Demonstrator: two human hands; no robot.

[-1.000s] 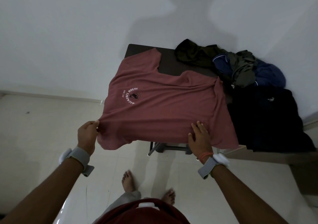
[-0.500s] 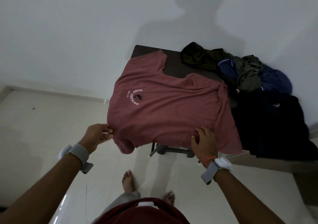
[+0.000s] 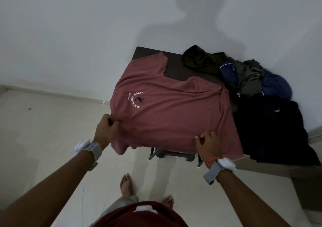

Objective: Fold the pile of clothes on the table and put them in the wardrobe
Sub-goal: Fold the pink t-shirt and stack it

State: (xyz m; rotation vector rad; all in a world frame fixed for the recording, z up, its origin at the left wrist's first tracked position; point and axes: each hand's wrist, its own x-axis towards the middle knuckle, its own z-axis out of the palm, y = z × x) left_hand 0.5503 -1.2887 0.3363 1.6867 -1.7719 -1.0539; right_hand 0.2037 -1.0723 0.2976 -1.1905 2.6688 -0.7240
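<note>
A dusty-red T-shirt (image 3: 174,111) with a white round "Mackerel House" print lies spread over the small dark table (image 3: 176,70), its near and left edges hanging off. My left hand (image 3: 106,131) pinches the shirt's left edge near the print. My right hand (image 3: 208,145) grips the shirt's near hem at the table's front edge, fingers curled into the cloth. A heap of dark green, grey and blue clothes (image 3: 244,75) sits at the table's back right, and a black garment (image 3: 271,131) lies right of the shirt.
White walls stand behind and right of the table. Pale floor tiles (image 3: 43,131) spread to the left. My bare feet (image 3: 127,185) are on the floor below the table's front edge. A low brown ledge (image 3: 278,171) runs at right under the black garment.
My left hand let go of the shirt's left edge, then took hold of it again closer to the print. My right hand's fingers went from flat on the hem to curled into it.
</note>
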